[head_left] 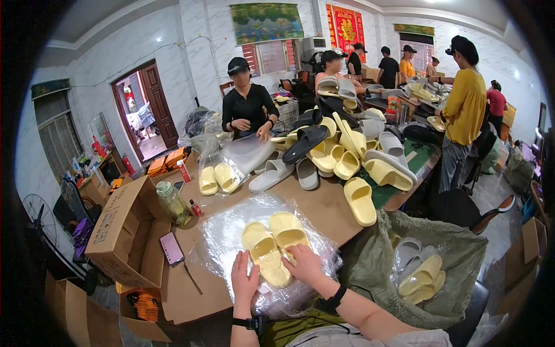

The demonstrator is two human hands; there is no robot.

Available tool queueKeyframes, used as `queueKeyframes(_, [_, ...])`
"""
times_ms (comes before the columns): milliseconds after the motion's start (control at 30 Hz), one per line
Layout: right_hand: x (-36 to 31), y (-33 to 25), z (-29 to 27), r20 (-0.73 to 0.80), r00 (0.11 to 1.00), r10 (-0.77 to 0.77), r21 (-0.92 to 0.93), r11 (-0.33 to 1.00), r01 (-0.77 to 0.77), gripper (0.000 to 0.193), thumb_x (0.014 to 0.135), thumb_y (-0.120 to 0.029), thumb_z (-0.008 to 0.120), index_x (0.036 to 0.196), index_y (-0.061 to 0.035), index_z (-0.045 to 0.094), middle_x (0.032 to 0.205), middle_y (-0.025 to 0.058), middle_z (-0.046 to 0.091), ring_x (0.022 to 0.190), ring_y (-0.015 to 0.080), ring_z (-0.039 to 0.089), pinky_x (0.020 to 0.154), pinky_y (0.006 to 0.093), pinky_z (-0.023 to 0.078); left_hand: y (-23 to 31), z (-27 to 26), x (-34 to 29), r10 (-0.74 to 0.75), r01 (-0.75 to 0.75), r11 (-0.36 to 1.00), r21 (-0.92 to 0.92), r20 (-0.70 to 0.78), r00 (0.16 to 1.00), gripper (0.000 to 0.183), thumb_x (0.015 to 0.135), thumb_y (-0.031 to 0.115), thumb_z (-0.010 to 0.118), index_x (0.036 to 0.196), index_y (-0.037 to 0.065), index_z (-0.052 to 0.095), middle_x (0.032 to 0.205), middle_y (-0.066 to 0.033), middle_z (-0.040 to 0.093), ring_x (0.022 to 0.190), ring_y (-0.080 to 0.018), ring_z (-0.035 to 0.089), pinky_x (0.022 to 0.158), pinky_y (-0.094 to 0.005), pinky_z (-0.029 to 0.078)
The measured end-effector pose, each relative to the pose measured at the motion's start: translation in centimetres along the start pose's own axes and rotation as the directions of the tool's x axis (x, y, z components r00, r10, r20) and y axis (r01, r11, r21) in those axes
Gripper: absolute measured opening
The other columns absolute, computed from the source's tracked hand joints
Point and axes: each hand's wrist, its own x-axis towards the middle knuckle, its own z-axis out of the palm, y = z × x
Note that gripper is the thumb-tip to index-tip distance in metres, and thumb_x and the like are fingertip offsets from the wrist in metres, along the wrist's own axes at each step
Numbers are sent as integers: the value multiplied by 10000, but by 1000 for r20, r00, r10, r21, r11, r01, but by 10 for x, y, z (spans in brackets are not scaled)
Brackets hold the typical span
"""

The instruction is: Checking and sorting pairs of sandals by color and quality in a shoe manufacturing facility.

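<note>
A pair of pale yellow slippers (267,257) lies on a stack of clear plastic bags (222,222) at the table's near edge. Alongside the left slipper, my left hand (245,279) has its fingers stretched out, the fingertips close to its edge. Over the heel of the other slipper (289,230) rests my right hand (305,265), fingers apart and partly covering it. Neither hand is wrapped round anything that I can see. The toes of both slippers point away from me.
Loose yellow, grey and black slippers (306,143) pile up beyond the bags. A woven sack (462,254) holding bagged slippers is at right. Left are a cardboard box (128,231), a jar (172,202) and a phone (171,248). Across the table a person (248,101) handles plastic.
</note>
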Motion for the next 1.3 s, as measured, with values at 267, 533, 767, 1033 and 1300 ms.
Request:
queueKeyframes(267, [0,2,0,-7,1000,-17,22,1000,17,296,873,-340,720,1047,-106,675,952,80,646,925,301,642,760,432,538,2,1,0,-15,15,1000,2,-10,1000,563,906,223,662,1432,71,528,1459,-279,495,1356,-437,464,1130,-491,370])
queueKeyframes(533, [0,1,0,4,1000,-5,-1,1000,5,307,870,-338,723,1054,-97,668,952,88,643,930,308,640,775,429,535,0,0,0,-15,15,1000,21,9,1000,574,916,205,646,1453,65,501,1480,-278,476,1378,-432,448,1135,-476,367])
queueKeyframes(767, [0,0,-2,37,999,-19,-13,1000,19,333,895,-349,696,1092,-85,647,988,94,639,939,298,626,788,414,540,-2,1,-1,-8,8,1000,25,7,1000,573,918,219,645,1454,75,504,1480,-279,477,1380,-431,446,1136,-475,366])
queueKeyframes(1033, [0,2,0,27,999,-17,1,1000,17,336,891,-349,700,1087,-82,649,976,98,643,938,308,627,790,424,537,-4,1,0,-17,17,1000,21,11,1000,563,930,221,639,1458,83,500,1479,-279,478,1384,-431,441,1136,-477,363])
queueKeyframes(1300, [0,-1,-3,44,999,-5,-22,1000,6,330,890,-347,703,1073,-76,655,974,98,641,942,301,631,781,416,542,1,-1,0,-20,20,1000,-5,13,1000,550,937,226,640,1452,84,508,1484,-272,475,1389,-427,436,1137,-479,362])
